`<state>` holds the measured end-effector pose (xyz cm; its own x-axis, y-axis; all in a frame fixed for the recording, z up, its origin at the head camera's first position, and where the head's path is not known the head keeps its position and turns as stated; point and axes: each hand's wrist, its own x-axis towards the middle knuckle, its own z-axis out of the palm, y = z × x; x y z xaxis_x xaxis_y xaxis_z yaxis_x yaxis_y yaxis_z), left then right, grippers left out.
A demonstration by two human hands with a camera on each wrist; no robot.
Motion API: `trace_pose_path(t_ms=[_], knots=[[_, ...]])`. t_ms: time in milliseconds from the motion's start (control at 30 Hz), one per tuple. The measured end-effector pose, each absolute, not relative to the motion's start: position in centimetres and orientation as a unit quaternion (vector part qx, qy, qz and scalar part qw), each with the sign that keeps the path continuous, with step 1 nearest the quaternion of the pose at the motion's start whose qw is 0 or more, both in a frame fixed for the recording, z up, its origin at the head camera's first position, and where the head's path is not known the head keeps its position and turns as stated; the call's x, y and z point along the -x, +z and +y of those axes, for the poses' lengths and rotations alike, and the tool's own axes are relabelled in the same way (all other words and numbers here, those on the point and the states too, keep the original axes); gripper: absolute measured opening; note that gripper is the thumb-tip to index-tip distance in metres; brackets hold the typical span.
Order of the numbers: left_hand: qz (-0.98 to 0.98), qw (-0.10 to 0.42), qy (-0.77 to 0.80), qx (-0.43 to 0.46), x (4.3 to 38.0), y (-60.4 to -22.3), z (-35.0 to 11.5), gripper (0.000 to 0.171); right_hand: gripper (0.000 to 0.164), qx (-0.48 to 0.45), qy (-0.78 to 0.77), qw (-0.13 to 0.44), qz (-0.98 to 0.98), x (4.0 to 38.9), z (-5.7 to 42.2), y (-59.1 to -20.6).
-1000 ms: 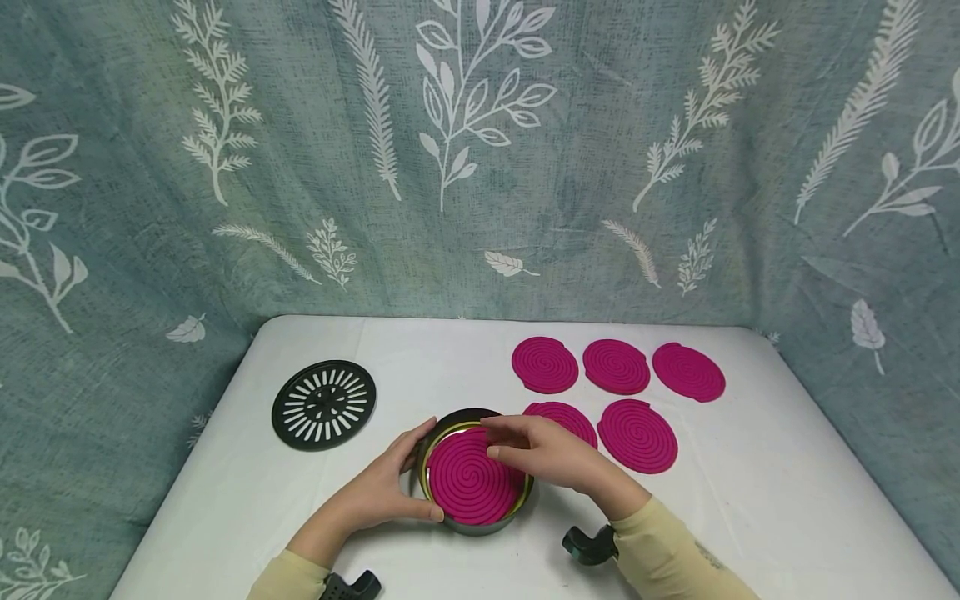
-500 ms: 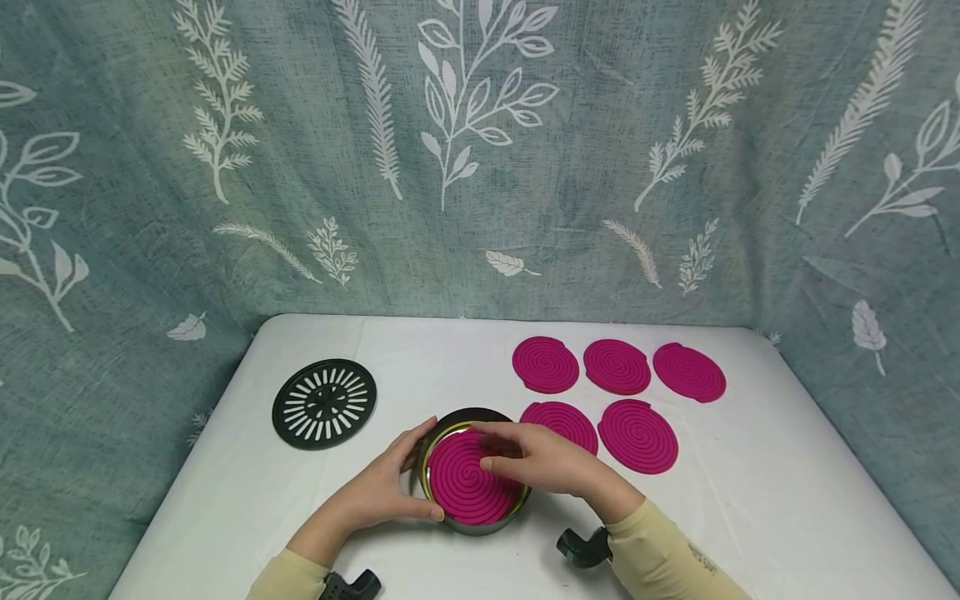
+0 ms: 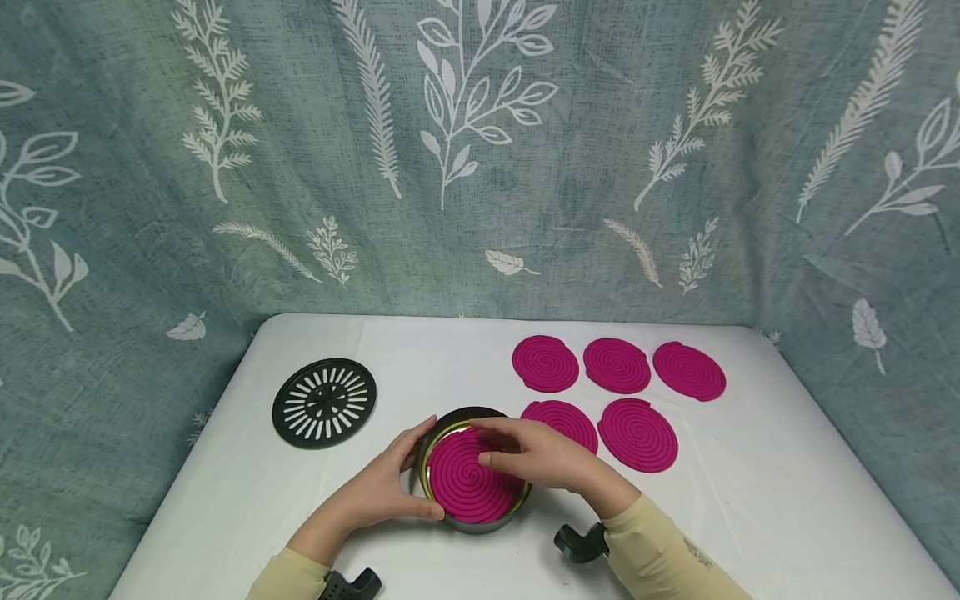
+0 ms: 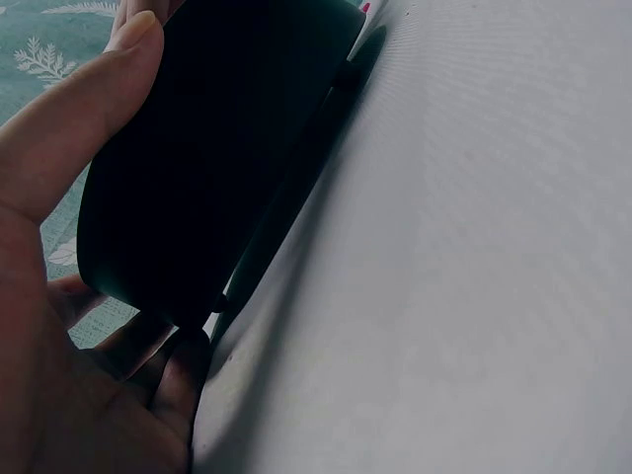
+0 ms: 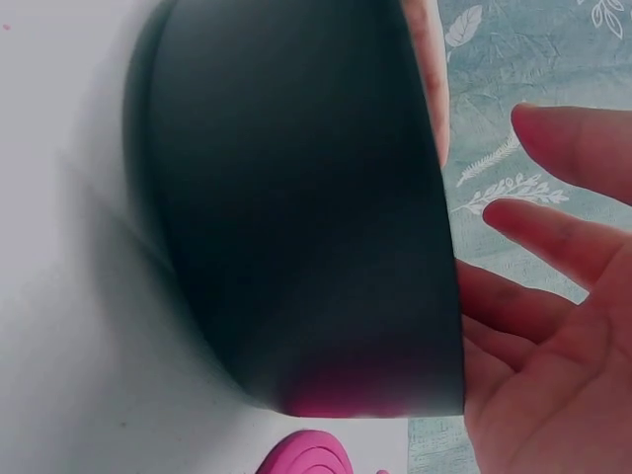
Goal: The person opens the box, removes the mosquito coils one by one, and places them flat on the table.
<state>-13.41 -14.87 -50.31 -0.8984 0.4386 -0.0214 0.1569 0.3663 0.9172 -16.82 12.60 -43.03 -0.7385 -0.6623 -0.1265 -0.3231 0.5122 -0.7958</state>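
Observation:
A round dark tin [image 3: 480, 528] with a yellowish inner rim stands near the table's front. Inside lies a magenta spiral mosquito coil [image 3: 468, 487], flat side up. My left hand [image 3: 382, 487] grips the tin's left side, its thumb at the front rim and its fingers round the far side; the left wrist view shows the tin's dark wall [image 4: 197, 148] in that grasp. Over the tin's right part hovers my right hand [image 3: 540, 454]. Its thumb and index finger [image 5: 553, 232] stand apart, with nothing between them. The other fingertips pass behind the tin's wall, hiding any contact with the coil.
A black slotted round lid [image 3: 324, 404] lies at the left. Several more magenta coils [image 3: 638, 435] are laid out at the back right, one partly behind my right hand. A patterned green-blue cloth [image 3: 465, 167] hangs behind the white table [image 3: 750, 500].
My right hand has shifted slightly left over the tin, its thumb now closer to the coil's middle. My left hand, the tin and the other coils stay put.

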Motion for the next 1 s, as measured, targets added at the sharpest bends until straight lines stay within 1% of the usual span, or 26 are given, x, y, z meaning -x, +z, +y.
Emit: trace_pose_path(t_ms=[267, 600, 1000], knots=[[0.815, 0.135, 0.533, -0.185, 13.5, -50.3, -14.9, 0.118, 0.057, 0.285, -0.393, 0.212, 0.848, 17.2, 12.4, -43.2], [0.815, 0.132, 0.533, -0.184, 13.5, -50.4, -14.8, 0.118, 0.054, 0.26, -0.447, 0.214, 0.829, 17.5, 12.7, -43.5], [0.816, 0.131, 0.534, -0.178, 13.5, -50.5, -14.8, 0.12, 0.047, 0.238, -0.478, 0.174, 0.827, 17.9, 12.6, -43.5]])
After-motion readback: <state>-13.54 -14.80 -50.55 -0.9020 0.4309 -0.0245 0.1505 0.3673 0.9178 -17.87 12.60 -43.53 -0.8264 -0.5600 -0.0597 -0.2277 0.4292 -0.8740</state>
